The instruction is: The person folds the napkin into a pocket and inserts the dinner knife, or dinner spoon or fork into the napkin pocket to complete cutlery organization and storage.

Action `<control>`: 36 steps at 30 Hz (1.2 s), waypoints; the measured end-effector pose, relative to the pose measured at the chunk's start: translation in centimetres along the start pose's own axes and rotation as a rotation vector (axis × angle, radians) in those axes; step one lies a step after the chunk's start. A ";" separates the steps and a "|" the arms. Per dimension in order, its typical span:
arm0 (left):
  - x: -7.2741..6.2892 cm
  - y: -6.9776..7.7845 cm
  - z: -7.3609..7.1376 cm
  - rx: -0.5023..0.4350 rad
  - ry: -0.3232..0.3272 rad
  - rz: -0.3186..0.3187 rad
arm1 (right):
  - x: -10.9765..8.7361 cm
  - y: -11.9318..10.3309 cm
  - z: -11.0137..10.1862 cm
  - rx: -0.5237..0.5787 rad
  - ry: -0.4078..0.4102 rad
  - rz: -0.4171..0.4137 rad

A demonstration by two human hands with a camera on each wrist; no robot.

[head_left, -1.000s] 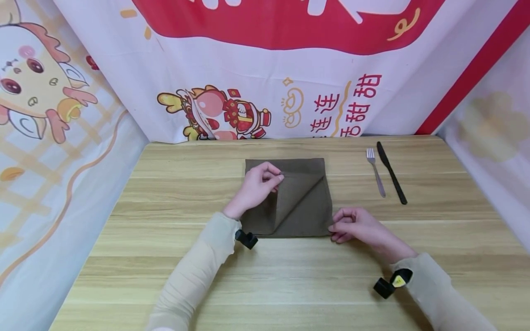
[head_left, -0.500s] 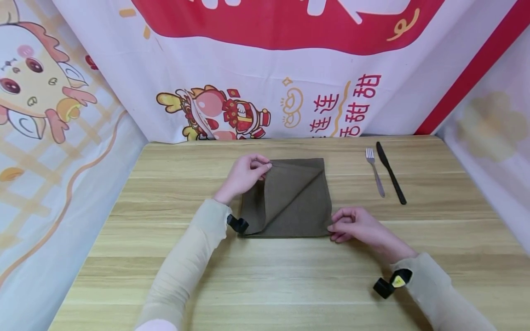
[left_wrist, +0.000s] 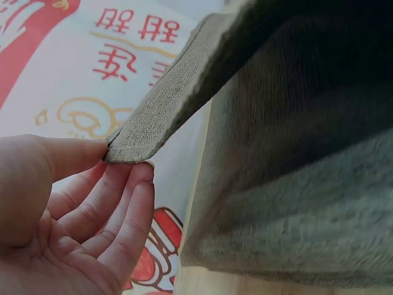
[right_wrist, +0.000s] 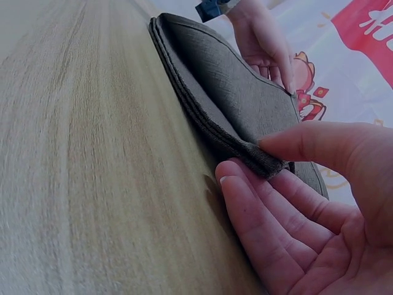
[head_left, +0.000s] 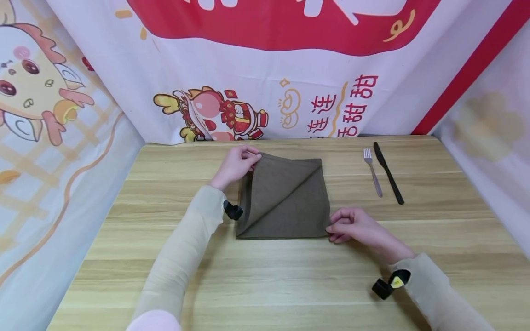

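Observation:
A dark brown cloth napkin lies folded in a square on the wooden table, its upper layer lifted at the far left with a diagonal crease across it. My left hand pinches the corner of that raised layer between thumb and fingers; in the left wrist view the hemmed corner shows held up, with the darker layers below. At the near right corner my right hand pinches the stacked layers, thumb on top and fingers beneath, as the napkin's layered edge shows in the right wrist view.
A fork and a black table knife lie side by side at the back right of the wooden table. Printed cloth hangings enclose the table at the back and both sides.
My left hand has moved left and away toward the back, drawing the napkin's upper corner with it, so the fold now covers more of the left side. The right hand has stayed at its corner.

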State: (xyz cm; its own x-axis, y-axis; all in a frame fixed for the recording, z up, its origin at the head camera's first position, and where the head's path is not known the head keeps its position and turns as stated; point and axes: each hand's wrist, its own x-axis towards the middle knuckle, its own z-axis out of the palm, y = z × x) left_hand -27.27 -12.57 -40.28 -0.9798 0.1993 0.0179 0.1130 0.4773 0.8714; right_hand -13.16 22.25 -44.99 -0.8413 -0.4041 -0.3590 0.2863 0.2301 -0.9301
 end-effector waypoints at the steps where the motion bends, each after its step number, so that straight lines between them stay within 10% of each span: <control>1: 0.1 -0.1 -0.1 0.006 0.001 -0.008 | 0.0 0.1 0.0 0.000 -0.001 -0.001; 36: 1.6 -4.5 -1.3 -0.005 0.043 -0.167 | -0.5 0.0 -0.1 -0.017 0.002 -0.018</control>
State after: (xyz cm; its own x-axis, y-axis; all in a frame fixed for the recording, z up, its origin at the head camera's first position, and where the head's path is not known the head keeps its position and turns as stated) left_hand -29.57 -15.52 -43.58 -0.9910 0.0804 -0.1066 -0.0530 0.4961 0.8667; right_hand -12.83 22.57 -44.82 -0.8473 -0.4065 -0.3419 0.2633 0.2376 -0.9350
